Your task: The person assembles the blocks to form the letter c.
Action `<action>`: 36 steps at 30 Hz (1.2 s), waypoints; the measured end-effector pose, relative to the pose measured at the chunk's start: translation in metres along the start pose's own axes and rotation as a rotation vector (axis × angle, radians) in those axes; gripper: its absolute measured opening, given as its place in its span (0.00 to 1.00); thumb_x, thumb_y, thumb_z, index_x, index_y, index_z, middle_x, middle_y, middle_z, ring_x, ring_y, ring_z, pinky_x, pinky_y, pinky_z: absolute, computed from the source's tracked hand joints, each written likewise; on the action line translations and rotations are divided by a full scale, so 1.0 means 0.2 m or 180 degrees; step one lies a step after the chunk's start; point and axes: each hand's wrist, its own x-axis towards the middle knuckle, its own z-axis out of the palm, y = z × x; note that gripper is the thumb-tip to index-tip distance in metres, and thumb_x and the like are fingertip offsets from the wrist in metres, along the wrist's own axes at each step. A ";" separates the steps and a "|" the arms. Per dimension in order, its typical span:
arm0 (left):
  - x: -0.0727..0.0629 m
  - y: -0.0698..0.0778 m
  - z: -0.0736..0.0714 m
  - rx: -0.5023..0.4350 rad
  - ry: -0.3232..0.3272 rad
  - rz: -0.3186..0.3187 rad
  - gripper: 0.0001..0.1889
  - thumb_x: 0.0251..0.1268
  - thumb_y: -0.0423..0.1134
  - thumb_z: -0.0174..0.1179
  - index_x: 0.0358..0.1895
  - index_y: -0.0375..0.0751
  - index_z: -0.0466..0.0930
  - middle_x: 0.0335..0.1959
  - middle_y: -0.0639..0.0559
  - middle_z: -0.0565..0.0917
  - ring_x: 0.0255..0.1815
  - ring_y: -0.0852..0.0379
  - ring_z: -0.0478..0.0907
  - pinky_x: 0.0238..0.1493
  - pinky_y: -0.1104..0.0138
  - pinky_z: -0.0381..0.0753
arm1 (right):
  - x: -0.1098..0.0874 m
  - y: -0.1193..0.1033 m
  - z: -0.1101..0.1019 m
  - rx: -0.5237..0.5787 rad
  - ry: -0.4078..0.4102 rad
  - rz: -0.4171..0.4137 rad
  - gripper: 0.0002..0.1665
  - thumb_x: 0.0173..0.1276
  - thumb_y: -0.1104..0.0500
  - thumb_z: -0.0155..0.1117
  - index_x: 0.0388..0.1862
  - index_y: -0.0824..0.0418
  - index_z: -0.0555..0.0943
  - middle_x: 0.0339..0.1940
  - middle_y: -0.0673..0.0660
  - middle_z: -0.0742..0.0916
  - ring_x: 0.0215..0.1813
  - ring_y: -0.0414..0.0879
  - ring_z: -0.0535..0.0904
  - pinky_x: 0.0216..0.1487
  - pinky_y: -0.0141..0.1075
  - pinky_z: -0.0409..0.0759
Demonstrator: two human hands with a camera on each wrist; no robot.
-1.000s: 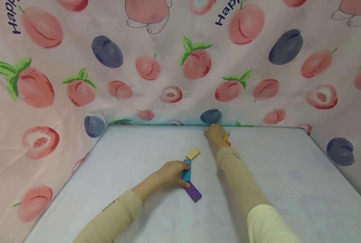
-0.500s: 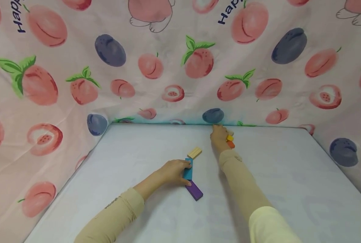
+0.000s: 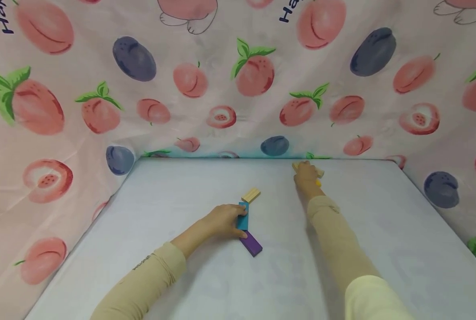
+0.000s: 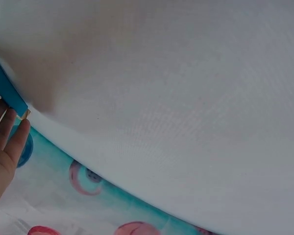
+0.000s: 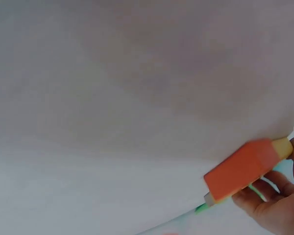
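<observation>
Blue block (image 3: 243, 219), purple block (image 3: 251, 243), pale wooden block (image 3: 251, 194), orange block (image 5: 241, 169); backdrop cloth (image 3: 206, 80) pink with peaches and plums.

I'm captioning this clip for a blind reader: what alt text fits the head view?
A person's left hand holds a blue block between a purple block and a pale wooden block on a white table. Their right hand grips blocks near the fruit-print cloth.
</observation>
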 end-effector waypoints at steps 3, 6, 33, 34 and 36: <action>0.00 -0.01 -0.01 -0.0033 0.0000 -0.0001 0.37 0.49 0.58 0.68 0.59 0.37 0.75 0.66 0.45 0.72 0.68 0.48 0.68 0.68 0.58 0.68 | -0.01 0.03 -0.02 0.0157 -0.0080 -0.0119 0.29 0.60 0.65 0.58 0.56 0.82 0.67 0.52 0.75 0.74 0.52 0.69 0.74 0.54 0.54 0.76; 0.00 -0.02 -0.01 0.0005 -0.0001 0.0007 0.37 0.49 0.58 0.68 0.59 0.37 0.75 0.65 0.45 0.72 0.68 0.48 0.68 0.68 0.58 0.68 | -0.02 0.06 -0.04 0.0225 -0.0205 -0.0205 0.29 0.61 0.64 0.60 0.56 0.81 0.66 0.53 0.75 0.73 0.53 0.70 0.73 0.57 0.54 0.75; 0.01 -0.02 -0.02 0.0017 -0.0022 0.0107 0.37 0.50 0.58 0.68 0.59 0.37 0.75 0.65 0.43 0.73 0.67 0.47 0.69 0.67 0.58 0.68 | -0.11 0.12 -0.09 0.0674 -0.0027 -0.0074 0.23 0.60 0.64 0.60 0.49 0.82 0.73 0.49 0.75 0.76 0.52 0.67 0.72 0.57 0.53 0.72; 0.01 -0.02 -0.02 0.0017 -0.0033 0.0098 0.37 0.50 0.58 0.68 0.59 0.37 0.75 0.65 0.44 0.73 0.67 0.47 0.69 0.68 0.58 0.68 | -0.11 0.13 -0.09 0.0707 -0.0016 -0.0081 0.24 0.60 0.64 0.60 0.50 0.82 0.73 0.50 0.75 0.76 0.53 0.67 0.72 0.58 0.53 0.71; 0.01 -0.01 -0.01 0.0014 -0.0055 0.0051 0.37 0.49 0.58 0.68 0.60 0.37 0.75 0.65 0.44 0.73 0.67 0.47 0.68 0.68 0.58 0.68 | -0.12 0.13 -0.09 0.0750 -0.0031 -0.0127 0.25 0.61 0.63 0.60 0.51 0.82 0.72 0.50 0.76 0.77 0.54 0.67 0.71 0.60 0.53 0.71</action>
